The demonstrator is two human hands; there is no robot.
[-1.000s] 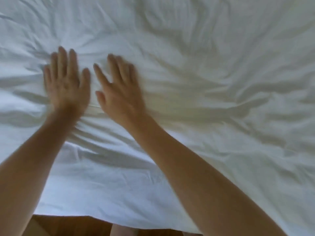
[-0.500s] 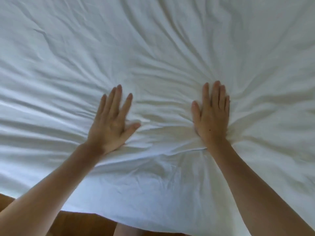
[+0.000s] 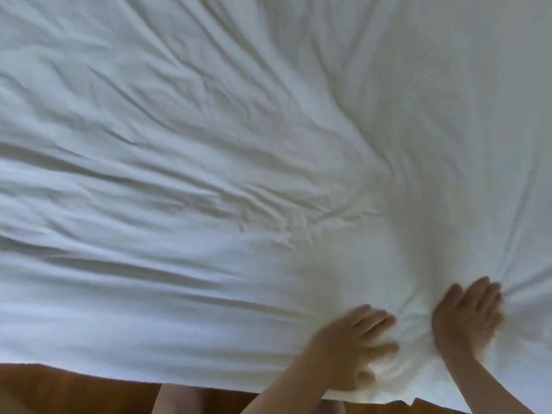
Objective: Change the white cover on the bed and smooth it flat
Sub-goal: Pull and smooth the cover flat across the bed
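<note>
From the head camera, the white cover [image 3: 209, 174] fills nearly the whole view, spread over the bed and creased in long folds that run toward the hands. Both hands lie on it at the lower right, near its near edge. The left hand [image 3: 349, 351] rests flat, fingers spread and blurred. The right hand [image 3: 469, 312], just beside it, presses palm down with fingers straight; cloth bunches between the two. Below the edge lies a brown floor [image 3: 74, 392]
</note>
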